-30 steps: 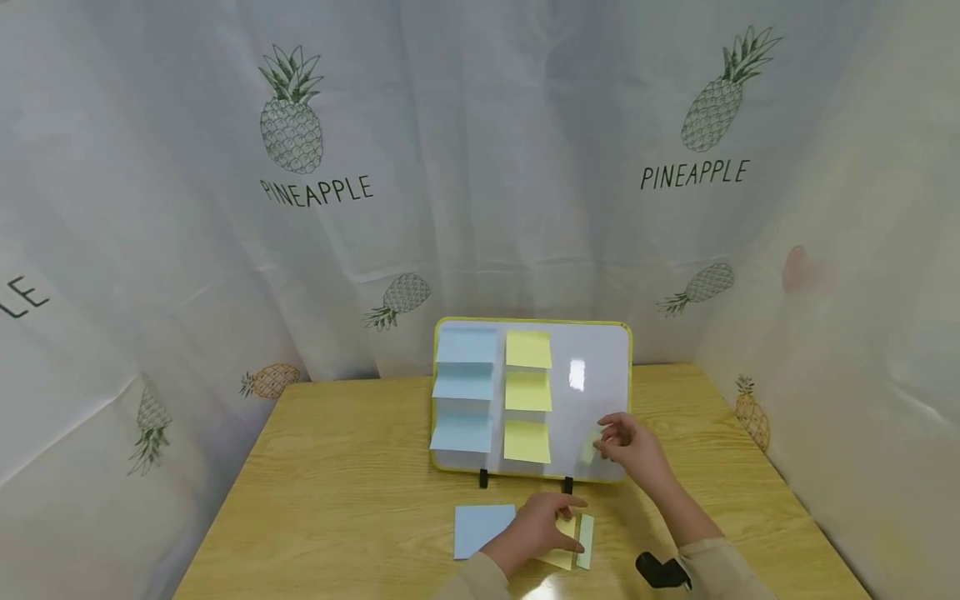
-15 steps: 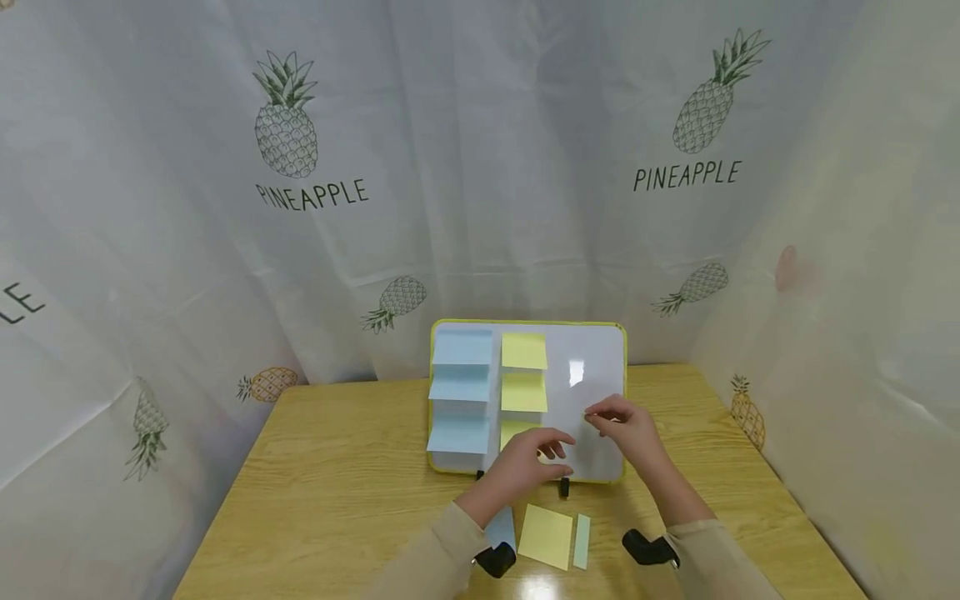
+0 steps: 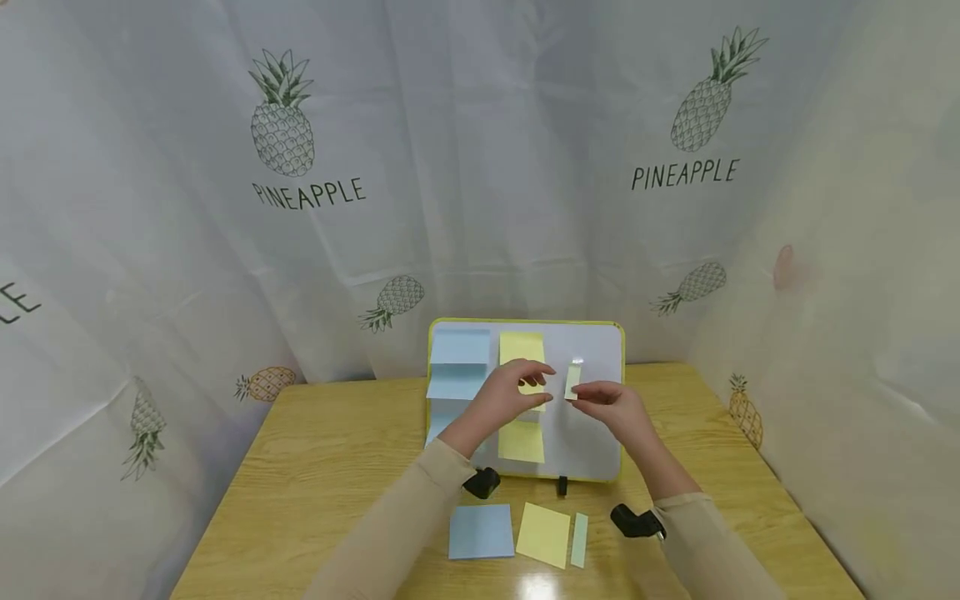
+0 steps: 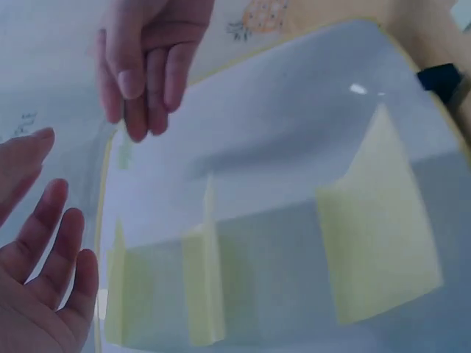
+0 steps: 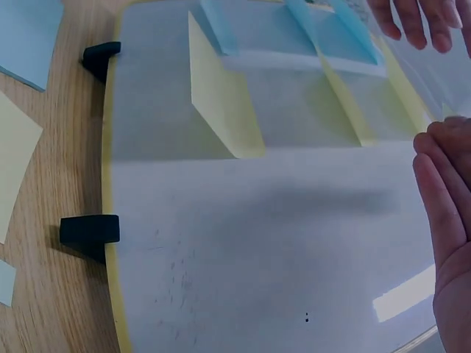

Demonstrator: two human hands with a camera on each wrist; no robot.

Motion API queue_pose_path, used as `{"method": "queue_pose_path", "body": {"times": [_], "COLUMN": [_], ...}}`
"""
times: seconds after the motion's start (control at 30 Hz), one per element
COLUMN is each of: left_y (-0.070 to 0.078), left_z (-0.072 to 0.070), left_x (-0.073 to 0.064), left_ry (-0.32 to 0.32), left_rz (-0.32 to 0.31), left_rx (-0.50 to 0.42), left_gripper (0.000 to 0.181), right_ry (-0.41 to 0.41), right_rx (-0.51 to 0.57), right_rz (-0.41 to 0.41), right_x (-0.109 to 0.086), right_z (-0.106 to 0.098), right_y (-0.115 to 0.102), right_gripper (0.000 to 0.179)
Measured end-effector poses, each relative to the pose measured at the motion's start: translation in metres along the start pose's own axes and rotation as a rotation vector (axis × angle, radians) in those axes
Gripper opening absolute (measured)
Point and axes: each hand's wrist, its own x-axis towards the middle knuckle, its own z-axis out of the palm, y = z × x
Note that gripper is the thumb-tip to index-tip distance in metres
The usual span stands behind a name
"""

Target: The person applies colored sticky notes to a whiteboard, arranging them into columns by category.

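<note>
My right hand (image 3: 618, 412) pinches a narrow pale green sticky note (image 3: 572, 382) by its lower end, in front of the right part of a yellow-rimmed whiteboard (image 3: 603, 350). Left of it, my left hand (image 3: 498, 400) hovers before the board's middle, fingers loosely bent, with nothing in it. The left wrist view shows both hands near the board's upper edge, the green note (image 4: 125, 153) faint below the right fingertips. A column of yellow sticky notes (image 3: 521, 442) and a column of blue sticky notes (image 3: 460, 346) hang on the board, partly covered by my left hand and forearm.
On the wooden table (image 3: 337, 467) before the board lie a blue note pad (image 3: 480, 532), a yellow note pad (image 3: 543, 535) and a narrow green note pad (image 3: 579, 540). Black feet (image 3: 562, 486) prop the board. A pineapple-print curtain (image 3: 480, 167) hangs behind.
My right hand has risen along the board and moved left with the green note. My left hand has lifted from the pads on the table to the middle of the board.
</note>
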Motion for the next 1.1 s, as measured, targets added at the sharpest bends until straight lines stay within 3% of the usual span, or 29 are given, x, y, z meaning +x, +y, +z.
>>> {"method": "queue_pose_path", "body": {"times": [0.13,0.43,0.67,1.1], "left_y": [-0.004,-0.022,-0.031,-0.030], "left_z": [-0.007,0.000,0.002,0.008], "left_x": [0.015,0.043,0.056,0.069], "left_ry": [0.040,0.164,0.149,0.130], "left_rz": [-0.035,-0.148,-0.249,-0.311], "left_rx": [0.013,-0.082,-0.114,-0.094], "left_gripper": [0.039,0.041,0.042,0.047], "right_ry": [-0.014,0.118,0.163,0.207], "right_rx": [0.005,0.055,0.088,0.133], "right_rz": [0.014,0.043,0.050,0.063], "right_x": [0.008,0.033,0.046,0.055], "right_z": [0.002,0.008,0.018,0.021], "right_y": [-0.001,0.004,0.004,0.001], "right_gripper": [0.034,0.027,0.028,0.027]}}
